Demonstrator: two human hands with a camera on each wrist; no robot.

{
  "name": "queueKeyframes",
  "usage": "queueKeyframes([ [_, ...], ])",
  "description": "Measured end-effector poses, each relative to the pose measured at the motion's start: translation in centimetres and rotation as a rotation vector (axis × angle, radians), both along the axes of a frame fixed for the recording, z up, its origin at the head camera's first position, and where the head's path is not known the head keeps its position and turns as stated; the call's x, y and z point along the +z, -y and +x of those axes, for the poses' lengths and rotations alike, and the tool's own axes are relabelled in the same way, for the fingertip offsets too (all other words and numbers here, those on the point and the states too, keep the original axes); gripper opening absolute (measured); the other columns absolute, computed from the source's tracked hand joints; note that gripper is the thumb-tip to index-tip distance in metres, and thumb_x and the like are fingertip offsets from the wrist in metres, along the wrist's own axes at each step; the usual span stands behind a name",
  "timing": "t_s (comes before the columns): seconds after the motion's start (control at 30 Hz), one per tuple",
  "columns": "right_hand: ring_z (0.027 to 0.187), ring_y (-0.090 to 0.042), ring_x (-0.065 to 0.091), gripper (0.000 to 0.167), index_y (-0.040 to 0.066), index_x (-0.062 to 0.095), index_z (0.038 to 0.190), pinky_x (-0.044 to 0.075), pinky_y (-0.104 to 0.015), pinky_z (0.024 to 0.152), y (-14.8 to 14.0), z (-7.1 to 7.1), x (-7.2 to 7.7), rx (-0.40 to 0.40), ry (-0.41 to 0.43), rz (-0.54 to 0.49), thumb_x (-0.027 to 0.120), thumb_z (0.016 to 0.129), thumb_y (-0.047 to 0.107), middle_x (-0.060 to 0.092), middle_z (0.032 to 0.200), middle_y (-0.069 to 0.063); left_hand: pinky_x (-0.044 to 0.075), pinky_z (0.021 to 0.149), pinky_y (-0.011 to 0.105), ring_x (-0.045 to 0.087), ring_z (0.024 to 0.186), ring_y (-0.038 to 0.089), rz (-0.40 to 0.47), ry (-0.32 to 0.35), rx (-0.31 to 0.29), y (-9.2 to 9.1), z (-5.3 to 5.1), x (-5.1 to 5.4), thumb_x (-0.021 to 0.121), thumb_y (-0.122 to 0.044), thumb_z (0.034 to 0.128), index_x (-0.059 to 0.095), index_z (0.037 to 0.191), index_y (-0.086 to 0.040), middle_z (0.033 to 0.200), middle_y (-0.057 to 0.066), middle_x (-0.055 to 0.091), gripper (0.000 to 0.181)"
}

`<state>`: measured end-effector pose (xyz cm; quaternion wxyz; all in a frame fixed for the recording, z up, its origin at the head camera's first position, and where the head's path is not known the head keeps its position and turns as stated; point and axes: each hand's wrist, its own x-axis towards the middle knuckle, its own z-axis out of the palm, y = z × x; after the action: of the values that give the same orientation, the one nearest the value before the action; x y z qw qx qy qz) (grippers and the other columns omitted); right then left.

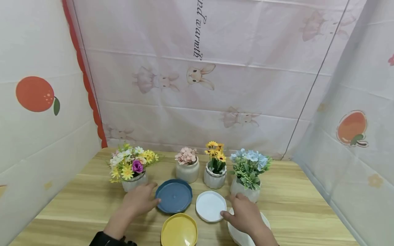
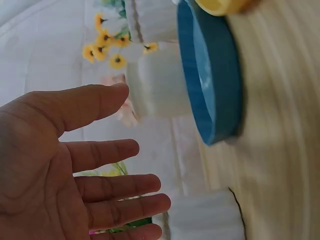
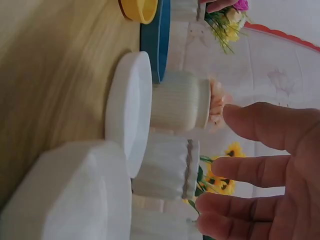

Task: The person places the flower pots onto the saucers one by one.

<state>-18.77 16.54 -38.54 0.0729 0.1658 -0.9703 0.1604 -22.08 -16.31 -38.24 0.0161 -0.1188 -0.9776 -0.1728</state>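
My left hand point(image 1: 138, 202) hovers between the blue plate point(image 1: 174, 196) and the potted mixed flowers point(image 1: 133, 167). In the left wrist view its fingers point(image 2: 117, 187) are extended and hold nothing. My right hand point(image 1: 245, 214) hangs over a white plate point(image 1: 240, 237), partly covering it, with a smaller white plate point(image 1: 211, 206) to its left. Its fingers point(image 3: 250, 172) are spread and grip nothing in the right wrist view. Below the blue plate lies a yellow plate point(image 1: 179, 230). Beyond the right hand stands a pot of blue flowers point(image 1: 250, 167).
Pink flowers point(image 1: 186, 156) in a ribbed pot point(image 1: 187, 172) and yellow flowers point(image 1: 216, 153) in a grey-white pot point(image 1: 215, 179) stand at the back. Printed cloth point(image 1: 197, 130) hangs behind the wooden table point(image 1: 307, 205) and along both sides.
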Motion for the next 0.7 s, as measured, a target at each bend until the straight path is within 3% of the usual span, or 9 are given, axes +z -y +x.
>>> queueKeyframes([
  [0.13,0.078,-0.026,0.058,0.043,0.005,0.065,0.107,0.047,-0.04,0.055,0.8,-0.2,-0.6,0.061,0.07,-0.036,0.075,0.076,0.031,0.058,0.091,-0.007,0.047,0.082,0.054,0.053,0.107,0.039,0.033,0.04,0.014,1.4,-0.1,-0.6,0.071,-0.034,0.0809,0.055,0.124,0.0,0.12,0.021,0.056,0.057],
  [0.27,0.079,-0.023,0.06,0.041,0.003,0.065,0.107,0.049,-0.038,0.059,1.6,-0.5,-1.0,0.115,0.169,-0.056,0.074,0.078,0.03,0.062,0.092,-0.008,0.042,0.088,0.056,0.049,0.112,0.042,0.068,0.048,0.015,2.5,-0.4,-0.9,0.07,-0.034,0.0818,0.054,0.125,0.003,0.123,0.024,0.053,0.059],
  [0.4,0.071,-0.015,0.06,0.037,0.003,0.065,0.106,0.048,-0.033,0.056,2.4,-0.8,-1.4,0.161,0.234,-0.064,0.073,0.08,0.028,0.064,0.084,-0.004,0.043,0.088,0.056,0.051,0.11,0.042,0.114,0.034,0.008,3.2,-0.5,-0.9,0.07,-0.031,0.082,0.055,0.123,0.004,0.121,0.023,0.055,0.056],
  [0.7,0.054,-0.005,0.047,0.032,0.002,0.065,0.104,0.043,-0.026,0.051,4.5,-0.5,-2.4,0.248,0.253,-0.098,0.069,0.08,0.022,0.05,0.059,0.009,0.042,0.087,0.057,0.049,0.109,0.047,0.189,0.055,0.021,4.9,-0.5,-1.2,0.07,-0.032,0.0824,0.055,0.121,0.008,0.118,0.028,0.055,0.058],
])
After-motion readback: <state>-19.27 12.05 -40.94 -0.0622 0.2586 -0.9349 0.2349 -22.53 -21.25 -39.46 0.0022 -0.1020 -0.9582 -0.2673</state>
